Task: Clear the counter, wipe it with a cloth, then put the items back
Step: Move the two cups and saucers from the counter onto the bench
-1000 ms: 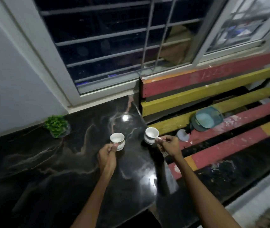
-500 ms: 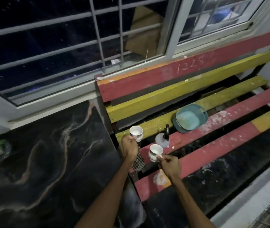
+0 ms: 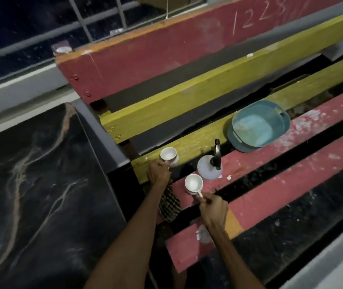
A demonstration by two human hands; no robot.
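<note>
I've got both cups (image 3: 168, 155) (image 3: 193, 183) at the bench's (image 3: 291, 184) left end, spray bottle (image 3: 209, 166) just right of them, tub (image 3: 258, 126) further right, counter (image 3: 41, 195) off left.

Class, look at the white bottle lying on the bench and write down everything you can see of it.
The white bottle is rounded, looks like cloudy plastic, and carries a black spray-type top at its upper right. It lies tipped on a red slat of the bench, between the two cups: the left hand's cup and the right hand's cup. Neither hand touches it. Its contents cannot be made out.
</note>
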